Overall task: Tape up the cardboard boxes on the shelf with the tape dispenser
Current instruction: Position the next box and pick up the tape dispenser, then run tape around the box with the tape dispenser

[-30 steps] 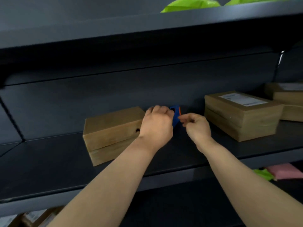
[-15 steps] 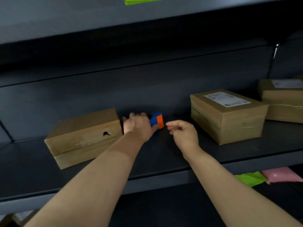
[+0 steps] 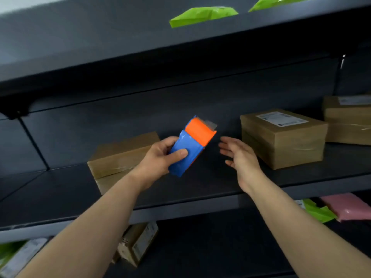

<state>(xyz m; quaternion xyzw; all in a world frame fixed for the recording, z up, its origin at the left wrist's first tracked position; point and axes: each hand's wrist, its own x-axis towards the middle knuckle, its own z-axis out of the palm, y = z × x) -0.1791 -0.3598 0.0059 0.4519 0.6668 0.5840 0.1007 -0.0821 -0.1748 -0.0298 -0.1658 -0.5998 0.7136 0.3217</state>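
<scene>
A parcel storeroom: dark grey metal shelving point(image 3: 180, 211) holds labelled brown cardboard boxes point(image 3: 285, 141), with green plastic mailers point(image 3: 202, 16) at the upper right.

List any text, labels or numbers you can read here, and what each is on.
None can be read.
White label on the middle box: print too blurred.
Cut-off label on the far right box: too blurred.
Stickers on the lower-shelf box: too blurred.
No print shows on the tape dispenser.

dim light on dark grey metal shelving point(image 3: 60, 199) and back panel point(image 3: 96, 125).
</scene>
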